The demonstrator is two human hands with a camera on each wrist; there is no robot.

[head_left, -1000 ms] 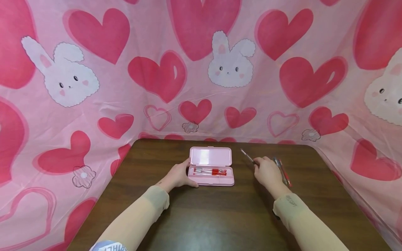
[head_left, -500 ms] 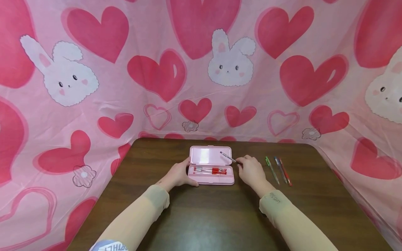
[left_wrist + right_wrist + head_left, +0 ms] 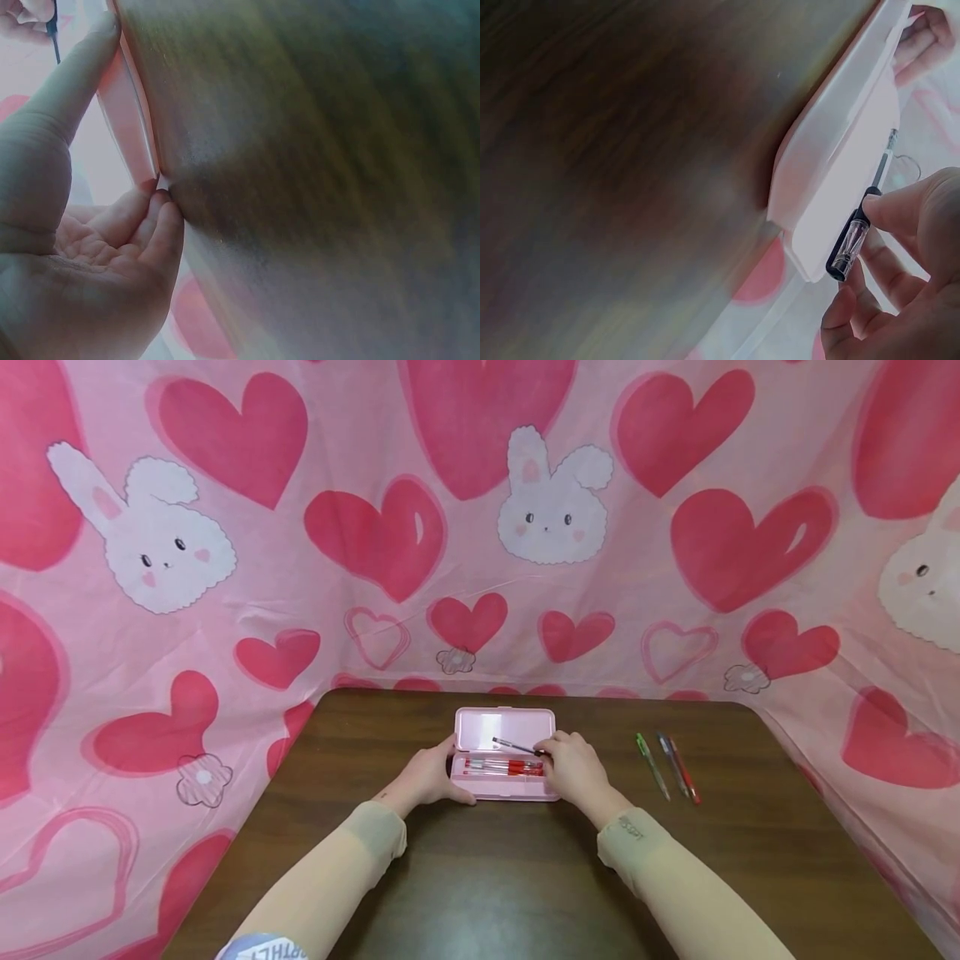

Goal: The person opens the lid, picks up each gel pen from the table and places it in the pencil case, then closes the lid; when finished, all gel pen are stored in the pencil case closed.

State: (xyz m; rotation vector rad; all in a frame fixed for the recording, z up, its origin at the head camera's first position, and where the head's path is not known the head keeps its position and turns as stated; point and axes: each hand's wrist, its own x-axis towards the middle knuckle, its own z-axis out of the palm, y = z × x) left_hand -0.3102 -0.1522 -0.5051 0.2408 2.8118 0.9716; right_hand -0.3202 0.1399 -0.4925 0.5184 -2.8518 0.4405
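A pink pencil case (image 3: 495, 790) lies with its lid (image 3: 480, 724) raised, holding several clear pens with red parts (image 3: 517, 767). My left hand (image 3: 430, 777) grips its left end, thumb along the front edge; the left wrist view shows fingertips at the case's corner (image 3: 131, 124). Above the case's right part, my right hand (image 3: 579, 770) pinches a clear pen with black parts (image 3: 517, 747). The right wrist view shows that black-trimmed pen (image 3: 851, 244) between thumb and fingers, tilted over the case.
On the brown wooden table (image 3: 480, 877), right of my right hand, lie a green pen (image 3: 652, 767), a bluish pen (image 3: 672, 766) and a red pen (image 3: 685, 770). A pink cloth (image 3: 360, 468) with hearts and rabbits hangs behind and beside the table.
My right hand has carried the black pen leftward from beside the other loose pens to over the case. The left hand has stayed on the case's left end.
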